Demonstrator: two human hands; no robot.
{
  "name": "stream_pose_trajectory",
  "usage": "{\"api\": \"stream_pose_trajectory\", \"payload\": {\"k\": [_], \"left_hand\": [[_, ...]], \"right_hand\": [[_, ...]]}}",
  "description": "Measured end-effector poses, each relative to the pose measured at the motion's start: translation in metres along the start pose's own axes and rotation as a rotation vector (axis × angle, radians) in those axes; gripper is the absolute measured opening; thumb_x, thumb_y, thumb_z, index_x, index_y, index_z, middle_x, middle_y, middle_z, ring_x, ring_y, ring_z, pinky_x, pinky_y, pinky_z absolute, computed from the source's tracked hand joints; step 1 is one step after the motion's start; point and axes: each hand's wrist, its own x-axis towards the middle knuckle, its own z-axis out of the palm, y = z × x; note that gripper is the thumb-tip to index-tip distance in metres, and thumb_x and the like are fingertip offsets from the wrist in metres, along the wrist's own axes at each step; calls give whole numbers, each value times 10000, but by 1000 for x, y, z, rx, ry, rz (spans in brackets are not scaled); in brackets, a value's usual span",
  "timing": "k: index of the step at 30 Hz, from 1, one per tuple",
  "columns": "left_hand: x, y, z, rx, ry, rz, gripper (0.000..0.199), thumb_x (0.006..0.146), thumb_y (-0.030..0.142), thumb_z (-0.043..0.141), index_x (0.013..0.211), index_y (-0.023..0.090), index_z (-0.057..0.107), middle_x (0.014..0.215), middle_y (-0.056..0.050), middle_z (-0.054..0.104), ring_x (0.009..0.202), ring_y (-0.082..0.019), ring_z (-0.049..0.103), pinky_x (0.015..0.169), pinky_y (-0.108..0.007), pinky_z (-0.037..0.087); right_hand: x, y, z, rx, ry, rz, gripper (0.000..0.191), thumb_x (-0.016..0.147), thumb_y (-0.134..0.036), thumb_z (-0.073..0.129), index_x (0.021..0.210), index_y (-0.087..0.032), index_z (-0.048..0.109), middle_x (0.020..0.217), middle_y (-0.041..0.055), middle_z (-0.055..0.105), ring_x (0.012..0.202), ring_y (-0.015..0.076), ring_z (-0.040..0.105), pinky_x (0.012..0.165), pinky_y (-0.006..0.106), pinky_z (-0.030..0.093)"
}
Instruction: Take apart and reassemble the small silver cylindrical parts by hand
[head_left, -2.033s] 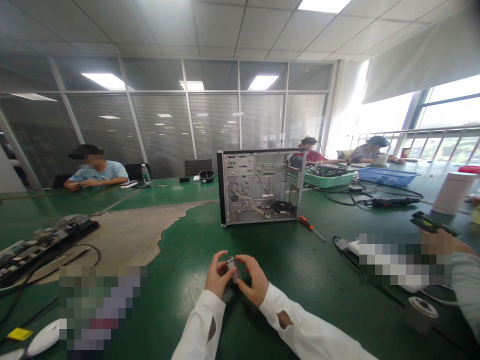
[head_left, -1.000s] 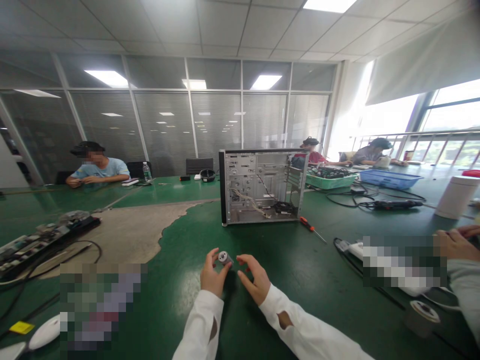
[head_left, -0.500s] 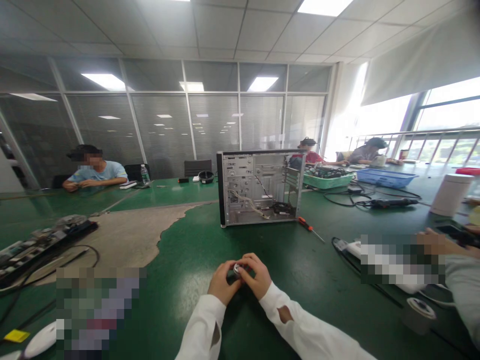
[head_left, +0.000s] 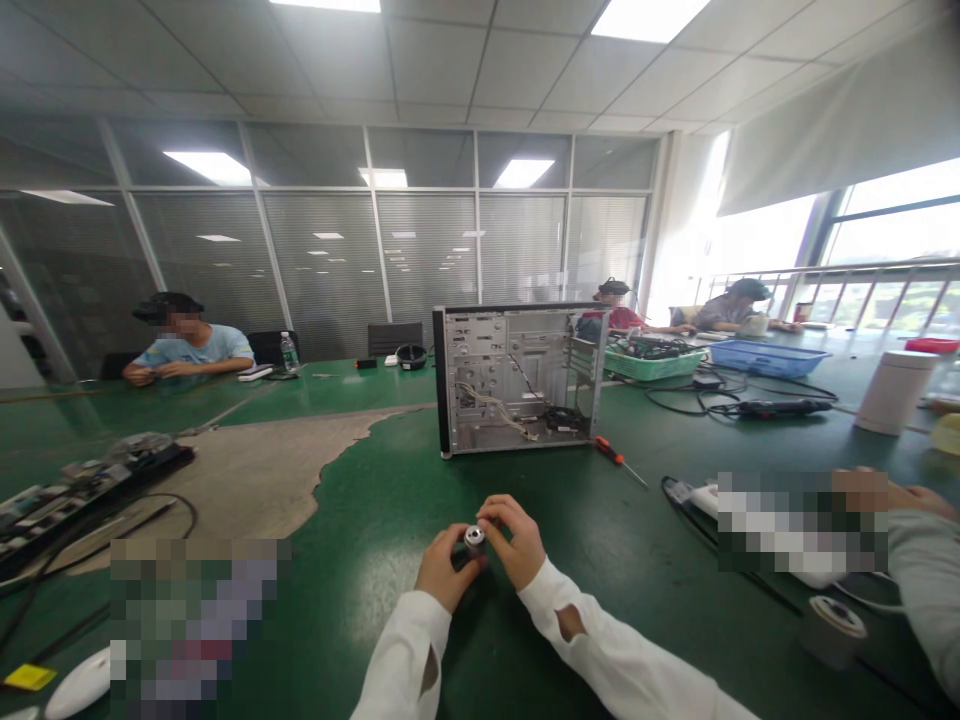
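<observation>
Low over the green table, my left hand (head_left: 444,570) grips a small silver round piece (head_left: 474,538) between thumb and fingers. Its top face shows a few dark spots; the exact kind is too small to make out. Close at its right side is my right hand (head_left: 516,540), thumb and fingertips drawn together in a pinch. Whether those fingertips hold something tiny is hidden. Beyond both hands stands an open computer case (head_left: 517,385), its side panel off and loose cables inside. A screwdriver (head_left: 621,462) with an orange and black handle lies by its right corner.
At left lies a long circuit-filled unit (head_left: 90,500) with cables. Right of me are a white power strip (head_left: 814,568), a roll of tape (head_left: 834,630), and a co-worker's sleeve (head_left: 926,570). Farther back stand a green basket (head_left: 656,365), a blue basket (head_left: 769,360) and a white bottle (head_left: 892,392).
My right fingers have lifted off the top of the silver piece and moved slightly up, leaving its top face exposed. My left hand has stayed around it.
</observation>
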Motion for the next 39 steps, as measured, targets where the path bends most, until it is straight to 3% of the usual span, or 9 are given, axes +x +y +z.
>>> {"api": "stream_pose_trajectory", "payload": {"k": [3,9,16,20,23,27,39], "left_hand": [[1,-3,-3,-4,45,-48,319,612,240,564,927,214,520,919,-25,591,867,-173,529,774,-290,399],[3,-17,-6,4,167,-165,345,642,252,531,978,188,494,944,-48,586,902,-178,529,786,-296,400],[5,-25,-2,138,137,-215,438,614,181,544,1040,171,448,984,-68,553,914,-175,514,824,-278,365],[5,-24,-2,211,93,-244,512,600,140,531,1095,179,409,1015,-71,534,947,-178,496,835,-265,345],[5,-25,-2,235,66,-271,553,588,81,505,1119,188,393,1029,-66,531,957,-178,491,840,-262,337],[6,-27,-2,198,82,-290,575,576,-10,440,1113,191,411,1047,-58,532,995,-161,469,869,-251,315],[6,-29,-2,44,140,-262,570,544,-80,367,1047,174,454,999,-43,572,947,-144,514,868,-264,342]], "right_hand": [[-2,9,-3,-29,-6,-12,107,733,-196,466,767,-176,565,805,39,521,707,122,508,606,235,419],[-8,39,-7,-235,-238,25,83,720,-217,495,733,-184,570,762,18,532,659,110,507,647,250,396],[-8,56,-2,-434,-426,127,78,695,-222,512,729,-215,582,748,7,560,740,137,502,659,254,362],[-7,64,-9,-408,-448,144,255,614,-228,580,869,-225,563,781,1,566,749,148,489,684,269,361],[-4,73,-16,-325,-434,139,416,565,-111,551,971,-195,518,804,4,566,737,136,482,698,255,371],[-4,81,-18,-373,-401,126,399,533,-15,439,881,-171,556,789,17,556,751,138,474,701,255,366],[-8,79,-16,-495,-417,51,379,563,-22,409,873,-188,552,848,32,537,814,162,459,718,288,350]]}}
